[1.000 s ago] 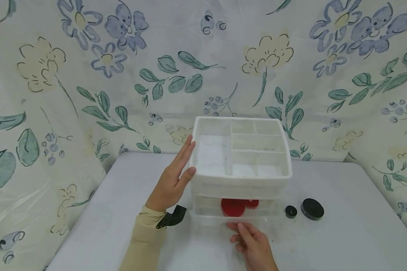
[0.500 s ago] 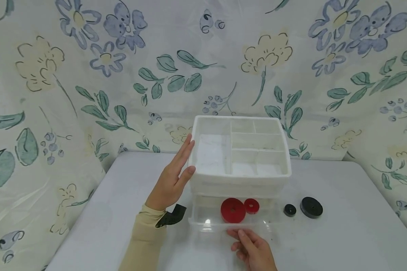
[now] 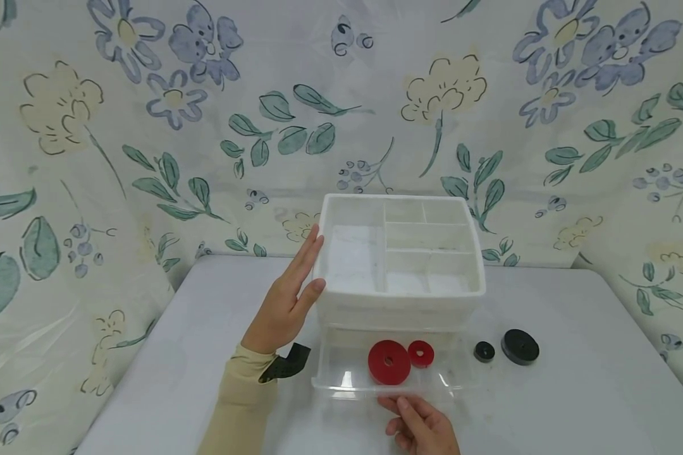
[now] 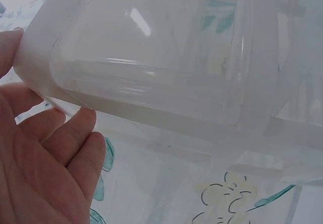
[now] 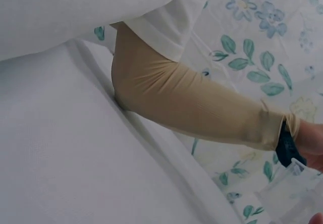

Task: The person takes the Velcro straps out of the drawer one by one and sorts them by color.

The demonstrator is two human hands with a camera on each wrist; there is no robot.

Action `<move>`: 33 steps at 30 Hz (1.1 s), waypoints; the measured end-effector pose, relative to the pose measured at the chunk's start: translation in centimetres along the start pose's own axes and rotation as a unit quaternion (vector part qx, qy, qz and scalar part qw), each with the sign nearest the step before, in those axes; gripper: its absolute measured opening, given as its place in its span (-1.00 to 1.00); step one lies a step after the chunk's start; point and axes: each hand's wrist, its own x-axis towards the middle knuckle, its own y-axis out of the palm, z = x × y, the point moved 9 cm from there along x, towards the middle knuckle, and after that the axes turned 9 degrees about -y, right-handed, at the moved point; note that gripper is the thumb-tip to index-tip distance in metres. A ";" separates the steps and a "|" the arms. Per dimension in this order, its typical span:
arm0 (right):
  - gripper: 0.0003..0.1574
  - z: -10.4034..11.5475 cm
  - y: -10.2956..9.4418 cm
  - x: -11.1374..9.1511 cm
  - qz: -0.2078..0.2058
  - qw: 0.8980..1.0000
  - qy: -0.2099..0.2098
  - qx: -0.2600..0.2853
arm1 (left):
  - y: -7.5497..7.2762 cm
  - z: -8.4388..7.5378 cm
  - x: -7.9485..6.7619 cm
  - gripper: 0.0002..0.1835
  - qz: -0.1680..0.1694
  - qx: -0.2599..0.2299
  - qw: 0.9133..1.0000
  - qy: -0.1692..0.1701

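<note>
A white storage box (image 3: 401, 309) with a divided top tray stands mid-table in the head view. Its clear drawer (image 3: 344, 363) is pulled out at the front, holding a large red disc (image 3: 389, 362) and a small red disc (image 3: 421, 354), both with centre holes. My left hand (image 3: 281, 303) rests along the box's left side, fingers mostly straight; in the left wrist view the fingers (image 4: 73, 133) touch its wall. My right hand (image 3: 421, 426) is at the drawer's front edge, fingers curled and thumb beside the index finger, gripping the lip. Only a fingertip (image 5: 316, 219) shows in the right wrist view.
To the right of the drawer, a small black disc (image 3: 484, 351) and a larger black disc (image 3: 520, 347) lie on the white table (image 3: 580, 392). Behind the table hangs a floral curtain (image 3: 341, 95). A black strap (image 3: 285, 363) sticks out at the left wrist.
The drawer has slid out towards me with my right hand, bringing both red discs fully into view from under the box. My left hand has stayed against the box's side.
</note>
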 end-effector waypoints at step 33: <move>-0.59 7.4 3.0 -2.5 0.167 0.970 -0.157 -0.075 | -0.2 -0.1 -0.1 -0.34 0.002 0.001 1.000 0.000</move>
